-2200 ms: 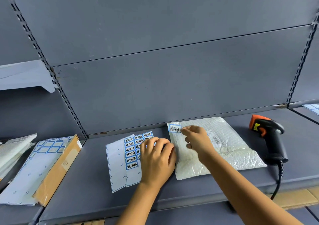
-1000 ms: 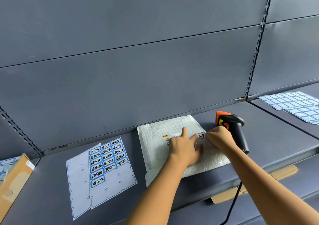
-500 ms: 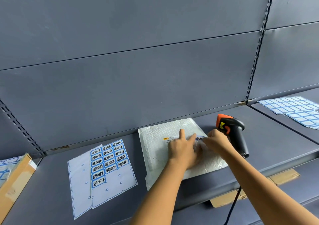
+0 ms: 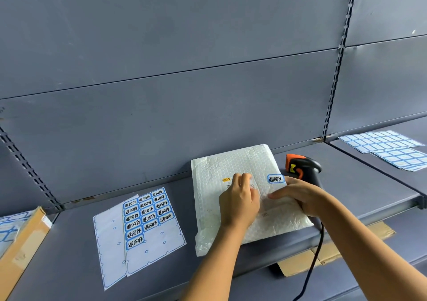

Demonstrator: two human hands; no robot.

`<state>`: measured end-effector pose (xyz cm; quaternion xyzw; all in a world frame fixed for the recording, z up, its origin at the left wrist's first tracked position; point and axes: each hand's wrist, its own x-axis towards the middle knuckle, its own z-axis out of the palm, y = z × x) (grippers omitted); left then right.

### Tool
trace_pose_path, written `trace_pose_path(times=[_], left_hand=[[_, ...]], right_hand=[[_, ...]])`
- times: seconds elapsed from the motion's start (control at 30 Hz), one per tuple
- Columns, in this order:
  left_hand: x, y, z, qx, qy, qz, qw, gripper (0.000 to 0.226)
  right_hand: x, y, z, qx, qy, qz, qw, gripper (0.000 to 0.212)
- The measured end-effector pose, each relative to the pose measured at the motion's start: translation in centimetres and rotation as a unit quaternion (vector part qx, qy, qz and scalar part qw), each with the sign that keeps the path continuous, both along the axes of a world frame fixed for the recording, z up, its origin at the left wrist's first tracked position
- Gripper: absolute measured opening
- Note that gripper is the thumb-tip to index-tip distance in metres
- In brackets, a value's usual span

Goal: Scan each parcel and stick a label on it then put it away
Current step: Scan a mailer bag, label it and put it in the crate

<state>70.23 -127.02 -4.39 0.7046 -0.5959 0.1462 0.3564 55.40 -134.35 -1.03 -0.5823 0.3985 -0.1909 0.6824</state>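
Left hand [image 4: 239, 202] and right hand [image 4: 300, 196] both open on the white parcel [image 4: 231, 162], label [image 4: 275, 178] just beyond the right hand.

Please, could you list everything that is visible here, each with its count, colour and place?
bubble mailer parcel: one, white, lying flat mid-shelf.
handwritten label: one, blue-edged, stuck on the parcel's upper right.
shipping label: one, white with a yellow mark, on the parcel, mostly hidden under the left hand.
label sheets: two overlapping, white and blue, left of the parcel.
barcode scanner: one, black and orange, right of the parcel.
blank label sheets: count unclear, blue and white, next shelf to the right.
cardboard box: one, brown, far left.
cardboard piece: one, brown, below the shelf's front.
shelf: grey.
left hand: rests on the parcel's middle.
right hand: fingers flat on the parcel's right side.
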Motion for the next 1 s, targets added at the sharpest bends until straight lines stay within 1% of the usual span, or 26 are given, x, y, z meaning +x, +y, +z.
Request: trace_pose_path(times=[0.1,0.2,0.3,0.43,0.53,0.67,0.77,0.9,1.0], left_hand=[[0.2,0.1,0.3,-0.001,-0.003,-0.013,1.000,0.030],[0.9,0.9,1.4,0.013,0.030,-0.012,0.999,0.035],[2.1,2.2,2.2,-0.001,0.052,0.015,0.999,0.028],[1.9,4.5,3.2,-0.028,0.053,0.032,0.998,0.017],[-0.2,5.3,3.9,-0.020,0.081,0.058,0.995,0.011],[-4.2,5.6,4.0,-0.012,0.165,0.095,0.982,0.011],[-8.5,5.9,3.1,0.013,0.174,0.073,0.982,0.011],[-15.9,6.3,1.8,0.031,0.159,0.013,0.987,0.012],[-20.8,6.6,0.3,0.048,0.159,-0.016,0.986,0.013]], right_hand=[[0.0,0.4,0.3,-0.033,0.002,-0.009,0.999,0.023],[-0.2,1.0,0.7,-0.060,-0.007,-0.028,0.998,0.024],[-0.7,1.5,0.9,-0.078,-0.032,-0.043,0.995,0.027],[-3.3,1.6,1.7,-0.096,-0.073,-0.053,0.991,0.032],[-7.1,1.6,2.1,-0.101,-0.088,-0.075,0.988,0.035],[-13.9,1.6,2.3,-0.107,-0.111,-0.129,0.980,0.039],[-20.2,2.6,2.3,-0.102,-0.128,-0.147,0.976,0.035],[-28.8,4.1,0.9,-0.085,-0.112,-0.189,0.972,0.051],[-33.8,6.2,-0.1,-0.078,-0.095,-0.218,0.968,0.048]])
